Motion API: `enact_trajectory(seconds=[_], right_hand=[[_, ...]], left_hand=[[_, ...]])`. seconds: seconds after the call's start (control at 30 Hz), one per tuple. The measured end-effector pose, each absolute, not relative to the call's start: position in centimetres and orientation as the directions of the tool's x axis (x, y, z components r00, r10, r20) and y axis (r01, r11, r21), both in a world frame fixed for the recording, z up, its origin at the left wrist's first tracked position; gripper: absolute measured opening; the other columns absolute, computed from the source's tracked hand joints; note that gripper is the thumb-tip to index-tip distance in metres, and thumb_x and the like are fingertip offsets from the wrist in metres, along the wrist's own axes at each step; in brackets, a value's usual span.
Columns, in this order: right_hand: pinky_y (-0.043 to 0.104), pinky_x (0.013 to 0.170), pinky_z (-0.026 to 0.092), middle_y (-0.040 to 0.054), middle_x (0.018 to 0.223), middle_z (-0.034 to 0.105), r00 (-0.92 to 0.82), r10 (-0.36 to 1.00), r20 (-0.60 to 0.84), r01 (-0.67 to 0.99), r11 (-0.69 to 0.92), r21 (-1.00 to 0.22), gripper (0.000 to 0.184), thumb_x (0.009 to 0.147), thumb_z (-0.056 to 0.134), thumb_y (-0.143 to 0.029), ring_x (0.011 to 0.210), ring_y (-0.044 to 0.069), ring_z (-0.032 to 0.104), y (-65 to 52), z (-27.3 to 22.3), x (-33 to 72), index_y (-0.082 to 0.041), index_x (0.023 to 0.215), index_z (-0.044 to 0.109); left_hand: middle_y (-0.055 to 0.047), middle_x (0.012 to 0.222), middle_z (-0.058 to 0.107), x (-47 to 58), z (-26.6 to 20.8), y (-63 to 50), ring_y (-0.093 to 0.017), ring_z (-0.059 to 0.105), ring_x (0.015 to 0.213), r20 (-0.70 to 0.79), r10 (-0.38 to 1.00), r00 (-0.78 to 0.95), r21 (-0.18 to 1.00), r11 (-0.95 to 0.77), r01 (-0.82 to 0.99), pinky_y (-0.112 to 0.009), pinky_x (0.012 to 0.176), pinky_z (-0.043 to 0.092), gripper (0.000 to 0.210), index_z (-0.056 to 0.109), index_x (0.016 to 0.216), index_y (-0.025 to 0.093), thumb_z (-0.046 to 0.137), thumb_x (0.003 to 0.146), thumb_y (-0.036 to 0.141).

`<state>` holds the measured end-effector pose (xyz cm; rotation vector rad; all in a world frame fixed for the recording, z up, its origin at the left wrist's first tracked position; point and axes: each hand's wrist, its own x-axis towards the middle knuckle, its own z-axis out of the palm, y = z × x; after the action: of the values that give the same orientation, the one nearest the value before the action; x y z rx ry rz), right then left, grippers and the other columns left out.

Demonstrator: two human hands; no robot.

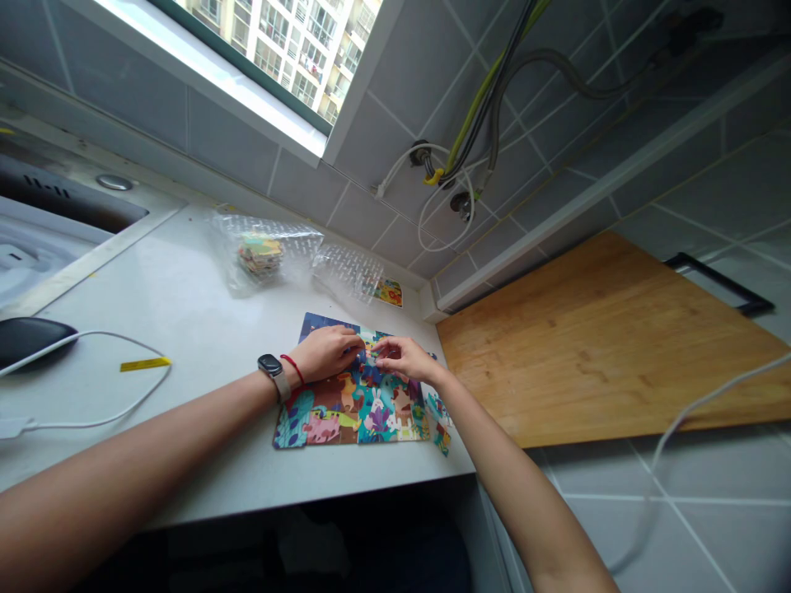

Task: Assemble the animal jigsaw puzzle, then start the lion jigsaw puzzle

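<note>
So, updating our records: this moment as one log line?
left hand: over puzzle; right hand: over puzzle; plastic bag: on counter beyond puzzle

Kitchen with sink (92, 211), tiled wall (231, 140)

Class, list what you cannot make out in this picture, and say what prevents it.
- Head view: part of the puzzle's upper picture, covered by the left hand and right hand.
- Head view: whether either hand grips a piece; too small to tell.
- Head view: prints on the stacked pieces, blurred by the plastic bag.
- Head view: the black rounded object's far end, cut by the left edge.
</note>
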<state>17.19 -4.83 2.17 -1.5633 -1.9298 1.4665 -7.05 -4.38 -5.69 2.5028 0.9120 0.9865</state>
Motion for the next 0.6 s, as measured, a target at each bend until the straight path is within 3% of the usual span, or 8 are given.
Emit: enact_trajectory(seconds=[0.13,0.27,0.43,0.6], right_hand=[[0.029,0.071,0.060,-0.0034,0.083,0.066,-0.356,0.841,-0.408,0.522,-0.183,-0.833,0.061,0.066,0.090,-0.033,0.069,0.013,0.066,-5.9,3.1,17.7,-0.024,0.123,0.074],[0.030,0.073,0.062,-0.0054,0.073,0.060,-0.225,0.875,-0.429,0.475,-0.286,-0.832,0.048,0.063,0.092,-0.037,0.069,0.013,0.063,-7.1,2.6,18.0,-0.021,0.106,0.078],[0.031,0.064,0.062,-0.0017,0.076,0.065,0.023,0.931,-0.365,0.347,-0.349,-0.870,0.048,0.054,0.095,-0.052,0.071,0.016,0.066,-8.2,0.8,17.7,-0.020,0.081,0.070],[0.025,0.056,0.056,-0.0009,0.071,0.068,0.104,0.949,-0.297,0.336,-0.314,-0.888,0.051,0.058,0.093,-0.052,0.066,0.016,0.067,-8.6,0.6,18.0,-0.020,0.087,0.067]], left_hand=[[-0.007,0.097,0.075,-7.0,-5.7,-4.4,-0.023,0.070,0.089,0.502,0.657,0.563,0.478,-0.753,0.452,-0.032,0.077,0.052,0.020,0.072,0.102,0.021,0.053,0.101,0.024],[-0.007,0.094,0.074,-7.1,-5.6,-4.5,-0.022,0.070,0.086,0.506,0.657,0.559,0.479,-0.753,0.451,-0.031,0.074,0.052,0.020,0.073,0.101,0.021,0.053,0.101,0.025],[-0.007,0.092,0.074,-7.2,-5.3,-4.6,-0.022,0.069,0.087,0.502,0.657,0.562,0.481,-0.752,0.450,-0.031,0.073,0.051,0.020,0.073,0.101,0.021,0.053,0.100,0.023],[-0.007,0.091,0.073,-7.2,-5.1,-4.6,-0.023,0.068,0.086,0.489,0.658,0.572,0.487,-0.751,0.446,-0.032,0.074,0.052,0.020,0.073,0.101,0.020,0.053,0.100,0.022]])
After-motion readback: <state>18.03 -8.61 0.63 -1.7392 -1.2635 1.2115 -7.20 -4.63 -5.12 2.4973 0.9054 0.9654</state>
